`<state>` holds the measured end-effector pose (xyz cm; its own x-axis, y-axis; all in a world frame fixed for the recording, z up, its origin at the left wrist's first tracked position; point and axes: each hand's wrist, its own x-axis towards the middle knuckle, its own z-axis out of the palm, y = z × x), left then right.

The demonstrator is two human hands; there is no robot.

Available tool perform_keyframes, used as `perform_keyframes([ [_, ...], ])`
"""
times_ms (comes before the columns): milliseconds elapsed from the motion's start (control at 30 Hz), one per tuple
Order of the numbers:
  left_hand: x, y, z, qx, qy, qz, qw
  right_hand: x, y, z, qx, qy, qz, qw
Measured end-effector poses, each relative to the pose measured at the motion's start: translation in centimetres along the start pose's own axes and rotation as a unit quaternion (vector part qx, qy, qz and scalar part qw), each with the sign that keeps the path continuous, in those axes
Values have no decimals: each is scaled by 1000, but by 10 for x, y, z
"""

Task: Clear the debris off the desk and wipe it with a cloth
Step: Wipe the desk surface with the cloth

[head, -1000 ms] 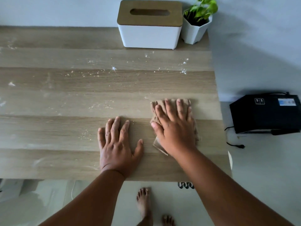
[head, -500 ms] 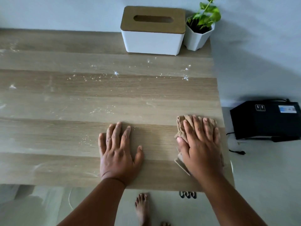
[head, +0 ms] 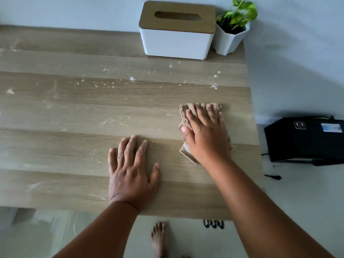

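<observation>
The right hand (head: 205, 138) presses flat, fingers straight, on the cloth (head: 186, 112) near the table's (head: 55, 146) right edge (white crumbs (head: 132, 80) lie beyond); the left hand (head: 130, 172) rests open, holding nothing.

— What colour is the cloth (head: 188, 112) under the pressing hand (head: 205, 138)?
— Tan, close to the desk (head: 74, 112), which runs in pale and darker wood-grain bands.
— And beyond the fingers?
— White specks (head: 214, 84), then a white tissue box (head: 176, 41) with a tan lid, and a white pot (head: 228, 41) of green leaves.
</observation>
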<state>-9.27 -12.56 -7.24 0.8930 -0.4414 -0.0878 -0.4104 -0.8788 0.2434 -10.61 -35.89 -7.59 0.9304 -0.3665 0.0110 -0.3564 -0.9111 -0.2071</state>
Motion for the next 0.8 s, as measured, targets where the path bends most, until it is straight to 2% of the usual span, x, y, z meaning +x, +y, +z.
perform_keyframes([
  [133,0,0,-1,-8,-3,1,1000,-76,26,0,27,26,-66,997],
  [267,-1,0,1,-15,8,6,1000,-104,52,-4,80,79,-15,994],
  [400,0,-1,1,-18,6,8,1000,-62,53,-7,59,103,88,989],
  [600,1,1,0,-19,8,4,1000,41,61,-16,21,94,236,967],
  [700,1,1,2,-14,15,6,1000,73,56,-15,16,87,247,965],
  [800,1,-1,5,-10,17,11,1000,84,51,-11,4,73,201,977],
])
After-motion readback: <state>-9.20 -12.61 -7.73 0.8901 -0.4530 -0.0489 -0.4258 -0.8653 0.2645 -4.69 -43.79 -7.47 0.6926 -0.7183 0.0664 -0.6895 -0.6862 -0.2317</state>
